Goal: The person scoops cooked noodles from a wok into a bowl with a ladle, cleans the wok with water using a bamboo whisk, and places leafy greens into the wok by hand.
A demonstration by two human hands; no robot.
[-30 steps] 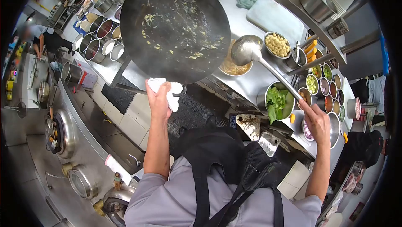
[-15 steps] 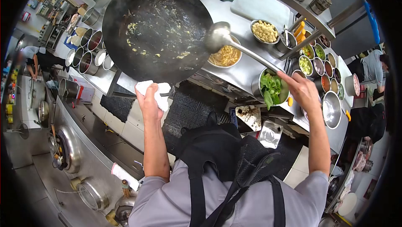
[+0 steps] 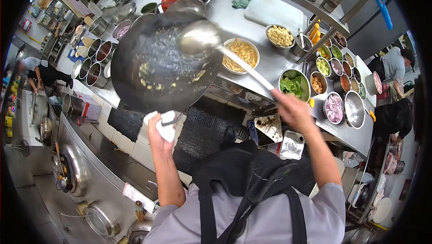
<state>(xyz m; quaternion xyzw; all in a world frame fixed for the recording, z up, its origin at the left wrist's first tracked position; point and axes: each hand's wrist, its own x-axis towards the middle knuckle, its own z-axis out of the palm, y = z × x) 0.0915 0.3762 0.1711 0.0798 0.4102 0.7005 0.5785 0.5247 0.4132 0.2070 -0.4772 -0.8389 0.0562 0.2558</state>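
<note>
My left hand (image 3: 159, 132) is closed around the handle of a large black wok (image 3: 135, 82), with a folded white cloth (image 3: 167, 132) in the grip. The wok hangs in the air over the counter's edge, with small yellowish food bits stuck to its inside. In my right hand (image 3: 293, 110) is the long handle of a metal ladle (image 3: 243, 64). Its bowl, smeared by motion, is over the wok's right side; whether it touches the wok I cannot tell. Just right of the wok, a bowl of noodle-like yellow strips (image 3: 243, 56) stands on the steel counter (image 3: 225, 14).
A pot of green leaves (image 3: 291, 86) stands near my right hand, with several ingredient tins beyond it. A white cutting board (image 3: 274, 12) and a bowl of pale cubes (image 3: 280, 36) are at the back. Black mats (image 3: 202, 127) cover the floor. Other people stand at both sides.
The wok has come down towards me, uncovering bowls and an orange-red item behind it. The ladle bowl has swung left from above the yellow strips to over the wok; my right hand moved left and down.
</note>
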